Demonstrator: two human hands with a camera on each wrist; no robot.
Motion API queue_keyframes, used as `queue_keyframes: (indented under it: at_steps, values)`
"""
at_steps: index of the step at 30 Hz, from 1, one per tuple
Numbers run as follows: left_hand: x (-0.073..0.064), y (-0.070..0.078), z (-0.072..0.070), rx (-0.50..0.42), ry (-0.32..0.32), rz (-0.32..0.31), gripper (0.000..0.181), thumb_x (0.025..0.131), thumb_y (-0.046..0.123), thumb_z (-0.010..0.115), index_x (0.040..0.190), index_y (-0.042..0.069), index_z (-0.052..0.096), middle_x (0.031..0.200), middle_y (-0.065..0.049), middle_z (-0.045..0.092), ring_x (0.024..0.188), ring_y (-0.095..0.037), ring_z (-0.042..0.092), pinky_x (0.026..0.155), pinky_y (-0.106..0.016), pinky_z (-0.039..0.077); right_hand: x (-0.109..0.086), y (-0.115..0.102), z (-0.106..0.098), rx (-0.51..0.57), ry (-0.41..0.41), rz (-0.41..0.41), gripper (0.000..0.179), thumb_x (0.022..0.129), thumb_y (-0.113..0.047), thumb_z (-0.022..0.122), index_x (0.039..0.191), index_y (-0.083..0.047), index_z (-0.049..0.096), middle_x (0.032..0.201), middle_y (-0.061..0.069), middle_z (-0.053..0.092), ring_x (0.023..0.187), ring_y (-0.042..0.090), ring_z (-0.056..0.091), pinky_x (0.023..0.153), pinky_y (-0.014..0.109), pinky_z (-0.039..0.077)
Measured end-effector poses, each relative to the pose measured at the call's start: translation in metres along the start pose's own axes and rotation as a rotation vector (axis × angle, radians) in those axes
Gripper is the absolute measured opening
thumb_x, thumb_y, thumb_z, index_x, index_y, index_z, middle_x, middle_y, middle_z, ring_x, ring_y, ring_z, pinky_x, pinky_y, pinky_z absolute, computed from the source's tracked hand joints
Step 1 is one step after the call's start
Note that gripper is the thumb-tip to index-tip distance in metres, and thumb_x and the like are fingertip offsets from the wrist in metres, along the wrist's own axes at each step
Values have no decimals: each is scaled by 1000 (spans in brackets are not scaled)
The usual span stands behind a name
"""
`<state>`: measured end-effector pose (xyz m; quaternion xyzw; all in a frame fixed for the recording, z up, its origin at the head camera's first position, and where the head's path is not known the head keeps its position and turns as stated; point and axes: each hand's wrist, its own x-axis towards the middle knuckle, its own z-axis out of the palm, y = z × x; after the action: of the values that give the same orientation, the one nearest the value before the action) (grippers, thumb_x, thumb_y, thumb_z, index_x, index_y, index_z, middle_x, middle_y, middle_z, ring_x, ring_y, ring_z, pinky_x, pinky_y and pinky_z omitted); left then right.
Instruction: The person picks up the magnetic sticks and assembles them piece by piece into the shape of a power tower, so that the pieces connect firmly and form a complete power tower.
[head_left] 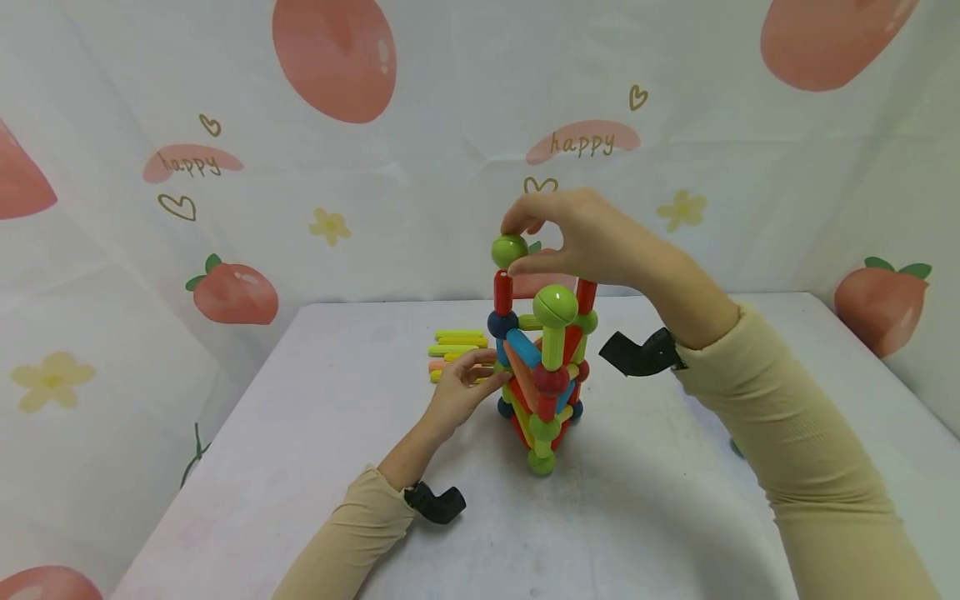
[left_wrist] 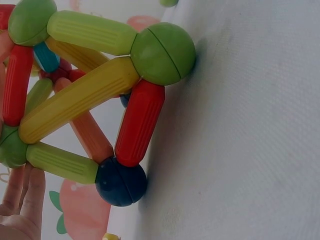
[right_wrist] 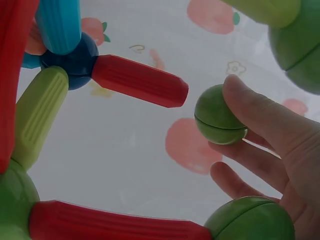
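A tower of magnetic rods and balls [head_left: 551, 379] stands upright on the table. My right hand [head_left: 600, 237] pinches a green ball [right_wrist: 220, 114] between thumb and fingers. That ball hovers just over the free end of a red rod [right_wrist: 142, 81] at the tower's back left; a small gap shows between them. Low on the tower's left side, my left hand [head_left: 467, 387] grips it around a green ball joint [left_wrist: 12, 145]. Another green ball [head_left: 555, 305] tops the front post. The back right post's red rod [head_left: 587, 293] carries a green ball [right_wrist: 250, 220], hidden by my hand in the head view.
Several loose yellow, green and orange rods [head_left: 459, 340] lie behind my left hand. A dark green ball [head_left: 737, 448] is partly covered by my right sleeve. The white table [head_left: 300, 467] meets a printed cloth backdrop [head_left: 420, 183].
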<state>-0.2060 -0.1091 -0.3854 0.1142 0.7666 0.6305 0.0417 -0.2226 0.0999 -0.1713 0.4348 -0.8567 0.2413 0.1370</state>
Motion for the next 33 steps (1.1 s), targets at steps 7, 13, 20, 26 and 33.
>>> queue_keyframes:
  at_steps: [7,13,20,26,33]
  values:
    - [-1,0,-1,6,1,-2,37,87,21,66,121,10,59,126,-8,57,110,-22,57,93,-36,51,1,0,4,23,-46,-7,31,79,-20,75,106,-9,64,99,1,70,97,16,63,86,32,53]
    - [1,-2,0,5,-1,-7,36,87,19,66,121,10,59,126,-8,57,111,-22,57,93,-35,51,-7,7,0,30,27,9,31,82,-17,72,110,-6,65,107,6,69,97,21,62,85,36,51]
    - [1,-1,1,-9,-3,0,37,86,19,67,121,10,59,124,-9,59,109,-22,58,93,-36,51,-44,30,-10,122,123,54,24,86,-9,65,109,-6,64,105,6,67,94,9,61,92,25,48]
    - [0,1,0,-1,-7,-7,37,86,19,66,122,10,59,123,-9,59,110,-22,58,93,-36,51,-73,46,3,321,194,39,30,87,2,59,117,2,59,109,-11,62,92,-1,61,85,11,48]
    - [0,7,-10,73,-77,-26,39,88,21,65,126,14,55,128,-10,55,116,-26,56,95,-37,50,-81,53,21,507,278,65,36,86,8,57,121,6,53,105,-8,62,87,8,63,76,16,54]
